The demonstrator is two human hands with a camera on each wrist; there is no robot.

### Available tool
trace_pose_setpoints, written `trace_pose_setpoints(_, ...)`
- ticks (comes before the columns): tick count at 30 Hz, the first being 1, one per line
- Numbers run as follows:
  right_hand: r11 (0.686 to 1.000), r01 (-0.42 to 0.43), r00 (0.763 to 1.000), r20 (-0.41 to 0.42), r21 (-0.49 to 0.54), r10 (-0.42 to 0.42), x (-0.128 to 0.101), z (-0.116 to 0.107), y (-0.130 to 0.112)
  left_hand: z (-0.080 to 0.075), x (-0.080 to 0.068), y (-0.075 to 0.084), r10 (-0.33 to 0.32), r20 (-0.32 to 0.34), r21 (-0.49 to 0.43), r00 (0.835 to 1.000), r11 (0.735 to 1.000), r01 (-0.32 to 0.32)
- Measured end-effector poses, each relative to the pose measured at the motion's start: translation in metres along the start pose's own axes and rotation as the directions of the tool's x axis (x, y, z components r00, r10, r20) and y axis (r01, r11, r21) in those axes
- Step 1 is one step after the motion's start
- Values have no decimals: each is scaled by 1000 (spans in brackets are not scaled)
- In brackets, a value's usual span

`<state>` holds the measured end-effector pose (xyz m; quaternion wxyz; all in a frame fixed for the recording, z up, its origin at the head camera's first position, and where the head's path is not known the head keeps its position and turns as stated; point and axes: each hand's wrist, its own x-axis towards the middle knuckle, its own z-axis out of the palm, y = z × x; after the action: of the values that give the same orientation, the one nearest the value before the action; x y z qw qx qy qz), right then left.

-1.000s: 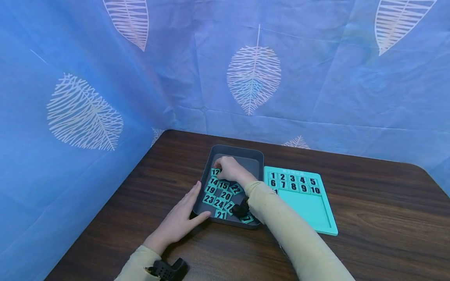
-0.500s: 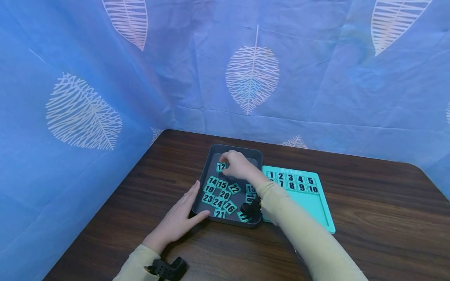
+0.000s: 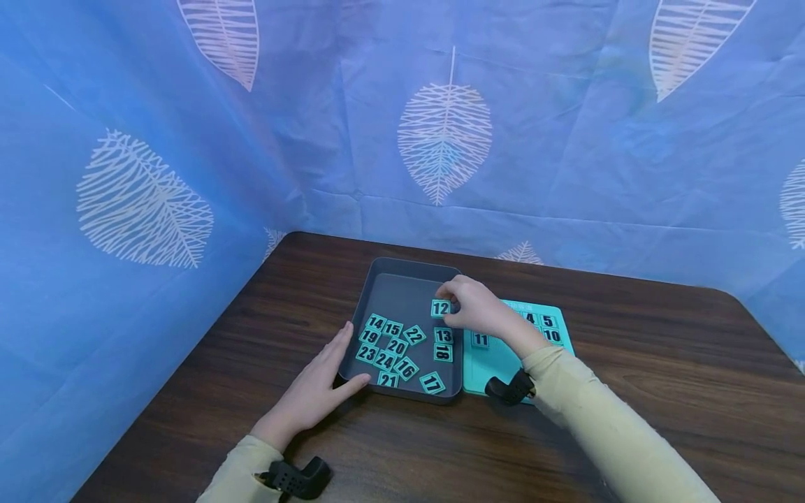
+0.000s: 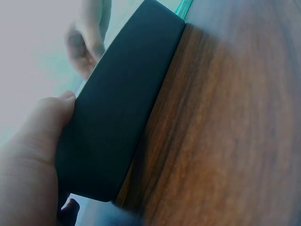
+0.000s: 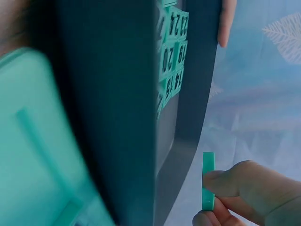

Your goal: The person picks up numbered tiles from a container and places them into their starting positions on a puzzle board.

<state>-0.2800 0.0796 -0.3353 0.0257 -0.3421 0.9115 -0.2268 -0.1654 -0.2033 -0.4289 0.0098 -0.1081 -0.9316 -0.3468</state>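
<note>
Right hand: grasping. Thumb and fingers pinch a thin, square, turquoise-and-black plastic-looking tile marked 12. In the head view the number faces up and the tile projects to the left of the hand, between the fingertips; the right wrist view shows it edge-on. Exact finger contact is partly hidden.

For sound handling, apply light, even pressure; over-squeezing could tip so thin a piece. Hold the number face level and upright to the reader. Ensure that the tile clears the tray wall and that the knuckles do not brush the pieces below.

The tile is over the right side of a dark grey, rectangular, round-cornered tray, just beyond tile 13. Other numbered tiles, including tile 20, lie inside.

Left hand: not grasping. It rests with fingers extended against the tray's near left corner; steady contact there should limit sliding.

Just right of the tray lies a flat, turquoise, rectangular number board, partly covered by the right forearm.
</note>
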Motion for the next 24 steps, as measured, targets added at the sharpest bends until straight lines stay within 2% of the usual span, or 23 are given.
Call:
trace_pose_setpoints(7, 998, -33, 999, -45, -48, 31, -30, -12, 26, 1, 0, 0, 1, 2, -4, 1000, 1000, -1)
trace_pose_setpoints(15, 993, -101, 994, 28, -54, 102, -58, -20, 48, 2, 1, -1, -14, 11, -4, 1000, 1000, 14)
trace_pose_setpoints(24, 994, -101, 991, 86, -47, 105, -69, -14, 63, 2, 0, -1, -7, 6, 3, 1000, 1000, 7)
